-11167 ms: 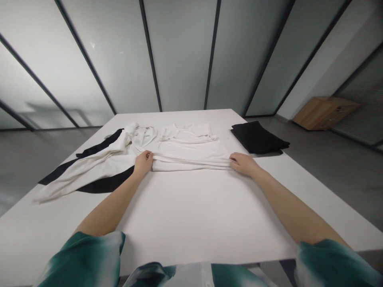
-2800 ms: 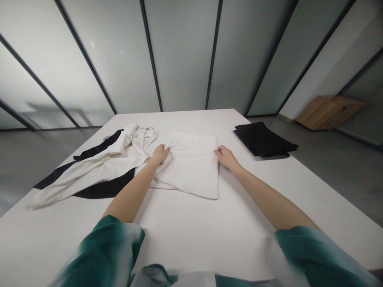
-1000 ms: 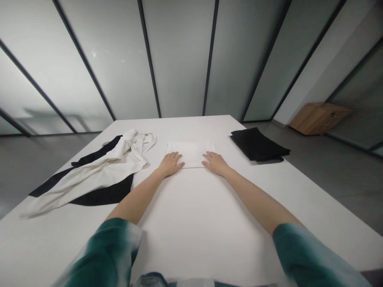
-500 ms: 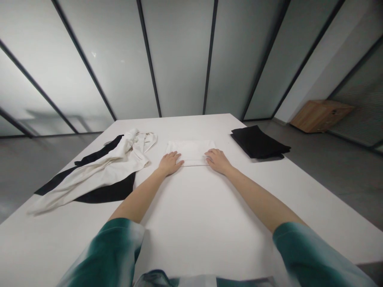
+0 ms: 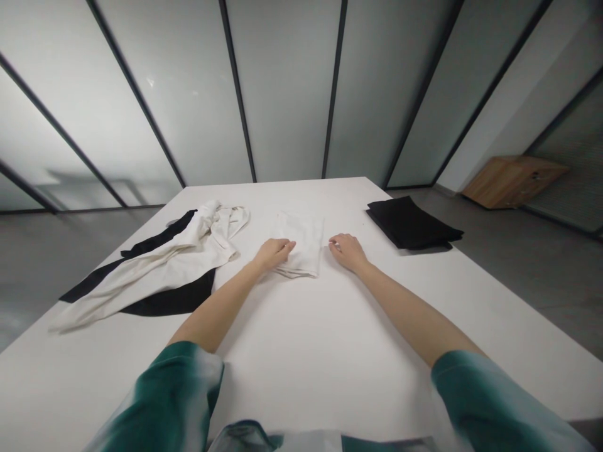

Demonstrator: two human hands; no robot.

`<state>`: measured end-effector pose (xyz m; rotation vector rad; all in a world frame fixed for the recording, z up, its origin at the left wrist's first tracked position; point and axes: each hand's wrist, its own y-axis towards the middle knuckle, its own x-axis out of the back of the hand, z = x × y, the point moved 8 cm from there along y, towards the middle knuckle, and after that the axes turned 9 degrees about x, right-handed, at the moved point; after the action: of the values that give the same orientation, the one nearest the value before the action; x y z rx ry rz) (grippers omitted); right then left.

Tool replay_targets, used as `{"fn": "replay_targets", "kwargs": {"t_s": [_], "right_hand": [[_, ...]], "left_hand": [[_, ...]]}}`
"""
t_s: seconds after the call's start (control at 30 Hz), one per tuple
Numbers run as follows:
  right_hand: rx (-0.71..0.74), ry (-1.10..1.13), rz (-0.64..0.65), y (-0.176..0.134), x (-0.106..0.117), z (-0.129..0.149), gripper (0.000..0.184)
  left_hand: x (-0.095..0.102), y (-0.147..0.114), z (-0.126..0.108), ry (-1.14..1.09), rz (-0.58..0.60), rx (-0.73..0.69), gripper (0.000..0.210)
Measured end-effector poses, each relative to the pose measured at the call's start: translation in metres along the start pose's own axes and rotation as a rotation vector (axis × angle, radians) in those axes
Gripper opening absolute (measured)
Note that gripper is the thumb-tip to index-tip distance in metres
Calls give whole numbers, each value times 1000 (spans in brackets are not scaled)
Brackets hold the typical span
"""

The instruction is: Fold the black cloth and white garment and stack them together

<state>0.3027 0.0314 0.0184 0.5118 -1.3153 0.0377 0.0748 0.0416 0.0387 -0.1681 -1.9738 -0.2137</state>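
Observation:
A folded white cloth (image 5: 306,242) lies on the table in front of me, its longer side now running away from me. My left hand (image 5: 273,253) is at the cloth's left side, thumb and fingers closed on its edge. Just off the right edge rests my right hand (image 5: 348,251), holding nothing, fingers loosely bent and a little apart. A narrow strip of table shows between it and the cloth.
On the left, a crumpled white garment (image 5: 174,267) lies over black fabric (image 5: 174,300). A folded black stack of cloth (image 5: 412,223) sits near the right edge of the white table (image 5: 325,351). Beyond stand frosted panels and a wooden cabinet (image 5: 513,181).
The white cloth has turned from lying wide to lying lengthwise away from me. My left hand has gone from flat to closed at its edge; my right hand has come off it.

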Motion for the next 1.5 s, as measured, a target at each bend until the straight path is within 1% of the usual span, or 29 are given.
{"fn": "replay_targets", "kwargs": {"t_s": [0.03,0.1,0.13,0.17,0.2,0.27,0.33,0.47,0.57,0.63,0.73,0.83,0.87,0.93,1.0,1.07,1.13,1.23,1.3,1.37,1.43,1.5], "right_hand": [[-37,-2,4,0,1,-3,34],[-98,-9,24,-1,2,-10,36],[-120,-14,40,-1,1,-12,37],[-135,-18,58,-1,0,-13,38],[-142,-22,75,-1,-2,-13,39],[-127,-27,102,-1,-6,-11,41],[-83,-26,123,-1,-11,-5,42],[35,-4,184,-1,-23,5,47],[85,18,217,-1,-29,7,44],[101,25,202,1,-27,8,40],[149,49,163,5,-21,13,35],[172,64,147,6,-14,18,33],[154,58,141,6,-12,18,33],[69,32,117,4,-7,12,33],[-50,-6,92,2,-1,4,34],[-135,-35,91,-1,1,-2,36],[-162,-38,112,-2,-1,-2,37],[-171,-21,149,-1,-6,3,34],[-177,-5,167,0,-10,7,28],[-176,46,157,2,-13,8,22],[-196,167,110,4,-14,6,18],[-250,375,39,5,-17,-1,13]], "left_hand": [[3,0,0,-35,-41,1,45],[11,0,7,-17,-172,55,38],[12,0,13,15,-225,91,38],[12,1,20,47,-245,130,41],[9,3,28,72,-237,175,45],[-1,8,45,96,-174,264,52],[-10,12,54,95,-104,290,55],[-20,14,46,142,-34,161,56],[-19,13,41,167,-22,114,49],[-15,12,39,156,-35,95,44],[-10,13,36,115,-25,50,38],[-5,12,38,65,-11,88,39],[-3,12,41,54,-30,122,39],[3,9,44,71,-101,188,40],[7,5,46,143,-161,242,51],[5,2,44,223,-155,266,65],[0,0,41,262,-114,268,69],[-5,1,39,249,-68,288,61],[-9,3,39,212,-38,305,52],[-13,7,38,147,-13,300,41],[-18,11,40,22,0,295,33],[-22,16,45,-202,-1,319,29]]}}
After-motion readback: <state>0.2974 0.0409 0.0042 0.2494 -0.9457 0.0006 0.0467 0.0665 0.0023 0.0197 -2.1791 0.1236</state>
